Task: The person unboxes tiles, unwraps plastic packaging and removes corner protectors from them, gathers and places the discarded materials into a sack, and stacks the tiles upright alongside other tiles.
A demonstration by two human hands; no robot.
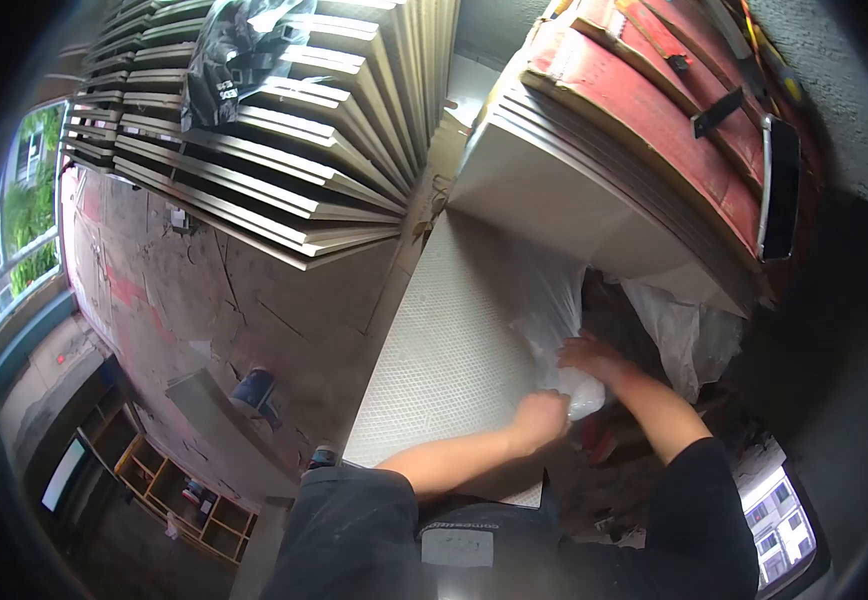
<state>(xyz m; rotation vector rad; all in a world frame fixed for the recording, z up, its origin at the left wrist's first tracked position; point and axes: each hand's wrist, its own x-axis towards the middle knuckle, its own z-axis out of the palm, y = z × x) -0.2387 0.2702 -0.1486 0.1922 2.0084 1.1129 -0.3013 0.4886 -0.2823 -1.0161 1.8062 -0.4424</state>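
Observation:
A large pale tile (434,350) with a grid-textured back stands tilted in front of me. Clear plastic film (582,392) lies bunched along its right edge and stretches up toward the stack beyond. My left hand (542,420) is closed in a fist on the lower part of the film, against the tile's edge. Just above it, my right hand (594,358) has its fingers bent over the film and grips it. The fingertips of both hands are partly hidden.
Several leaning tiles (354,150) fill the upper left, with a black plastic bag (244,60) on top. At the right, red cardboard (614,85) covers more tiles and carries tools and a phone (780,190). A bucket (254,390) stands on the dusty floor (294,310).

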